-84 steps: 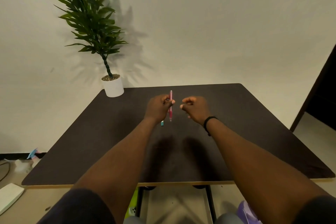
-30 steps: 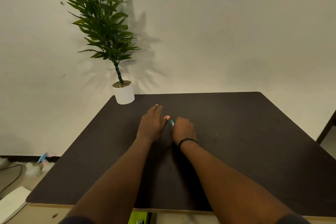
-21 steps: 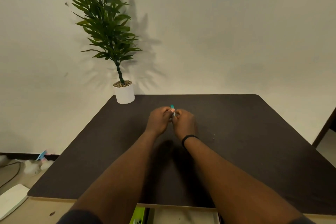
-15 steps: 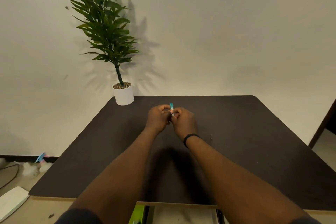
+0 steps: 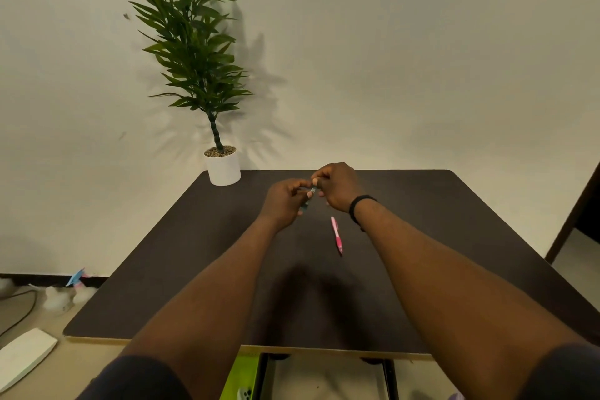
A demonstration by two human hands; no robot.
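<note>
Both my hands are raised over the middle of the dark table [image 5: 454, 237], holding a small teal pen [image 5: 308, 197] between them. My left hand [image 5: 284, 204] grips the pen's lower part, most of which is hidden by the fingers. My right hand [image 5: 337, 187], with a black band on the wrist, pinches its upper end. A pink pen [image 5: 337, 235] lies flat on the table just below my right hand, apart from both hands.
A potted plant in a white pot [image 5: 223, 167] stands at the table's far left corner against the wall. A white flat object [image 5: 22, 357] and a cable lie on the floor to the left. A green item [image 5: 242, 377] shows under the table's near edge.
The pink pen, held upright at first, now lies on the table. Both hands have taken up the teal pen and lifted it; the right hand has moved up and slightly right.
</note>
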